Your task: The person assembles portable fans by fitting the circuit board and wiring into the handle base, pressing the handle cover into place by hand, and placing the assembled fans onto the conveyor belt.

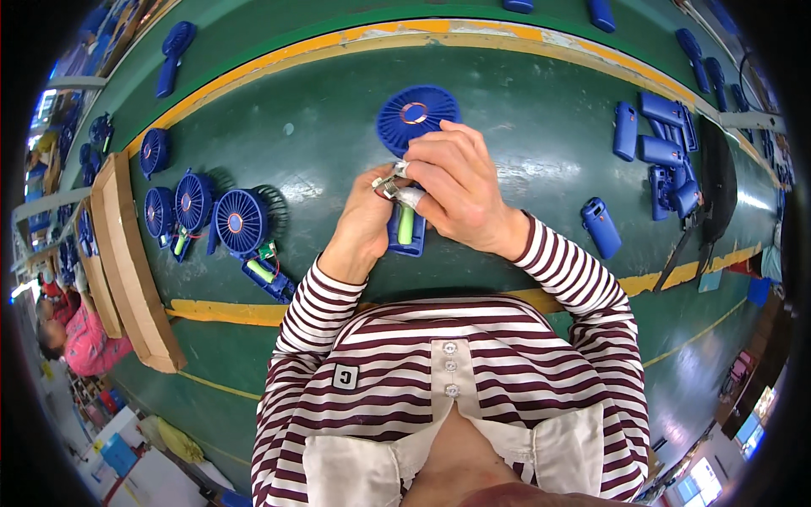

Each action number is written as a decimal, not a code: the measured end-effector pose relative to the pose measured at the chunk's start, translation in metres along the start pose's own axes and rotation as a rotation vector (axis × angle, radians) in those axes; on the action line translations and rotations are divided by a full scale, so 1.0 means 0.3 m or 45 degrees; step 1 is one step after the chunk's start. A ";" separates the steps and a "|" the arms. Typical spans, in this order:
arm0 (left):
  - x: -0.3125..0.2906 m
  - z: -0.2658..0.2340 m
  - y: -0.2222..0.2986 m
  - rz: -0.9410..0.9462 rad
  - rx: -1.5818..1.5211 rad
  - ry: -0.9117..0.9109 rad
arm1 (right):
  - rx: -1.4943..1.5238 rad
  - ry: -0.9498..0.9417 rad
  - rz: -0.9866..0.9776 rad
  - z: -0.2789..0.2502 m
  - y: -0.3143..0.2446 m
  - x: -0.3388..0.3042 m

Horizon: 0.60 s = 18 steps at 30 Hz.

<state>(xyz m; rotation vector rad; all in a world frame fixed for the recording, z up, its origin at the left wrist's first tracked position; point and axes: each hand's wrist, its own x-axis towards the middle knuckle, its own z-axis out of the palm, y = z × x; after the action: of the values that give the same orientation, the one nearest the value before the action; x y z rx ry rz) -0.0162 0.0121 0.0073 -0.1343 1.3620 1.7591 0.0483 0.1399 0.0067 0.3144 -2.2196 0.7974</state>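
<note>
In front of my chest I hold a blue handheld fan (416, 113); its round grille points away from me. Its handle is open, and a light green battery (406, 225) shows inside the lower part. My left hand (363, 218) is closed round the handle's left side. My right hand (459, 188) comes over from the right, fingers bent, with white coverings on the thumb and a fingertip. Between the fingertips of both hands is a small silvery part (388, 184), pinched above the battery; its exact kind is too small to tell.
Several blue fans (240, 221) lie at the left, some with open handles, beside a cardboard tray (127, 262). Blue handle shells (661, 150) are piled at the right near a black strap (718, 182); a single shell (601, 227) lies closer. Beyond the yellow edge lies another fan (174, 57).
</note>
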 end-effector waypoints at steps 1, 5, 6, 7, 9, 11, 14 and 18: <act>-0.001 -0.001 0.003 -0.074 -0.045 -0.055 | 0.020 -0.057 -0.005 -0.004 0.001 0.009; -0.004 -0.036 0.001 -0.322 -0.188 -0.342 | 0.037 -0.272 -0.024 -0.040 0.003 0.037; -0.004 -0.036 -0.005 -0.345 -0.211 -0.373 | 0.049 -0.271 -0.029 -0.050 -0.003 0.040; -0.010 -0.030 -0.009 -0.308 -0.182 -0.327 | 0.031 -0.365 -0.013 -0.059 -0.009 0.042; -0.017 -0.011 -0.006 -0.248 -0.134 -0.282 | 0.002 -0.503 -0.004 -0.072 -0.011 0.048; -0.008 -0.018 -0.010 -0.234 -0.101 -0.297 | -0.031 -0.556 -0.044 -0.070 -0.009 0.054; -0.004 -0.013 -0.007 -0.247 -0.070 -0.330 | 0.001 -0.623 -0.065 -0.072 0.019 0.053; -0.021 -0.003 0.006 -0.331 -0.027 -0.280 | 0.150 -0.659 0.005 -0.079 0.037 0.058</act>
<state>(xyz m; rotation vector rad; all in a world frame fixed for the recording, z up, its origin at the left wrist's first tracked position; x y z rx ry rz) -0.0138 0.0078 0.0118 -0.1193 1.1145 1.5229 0.0446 0.1638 0.0268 0.6329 -2.6526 0.9301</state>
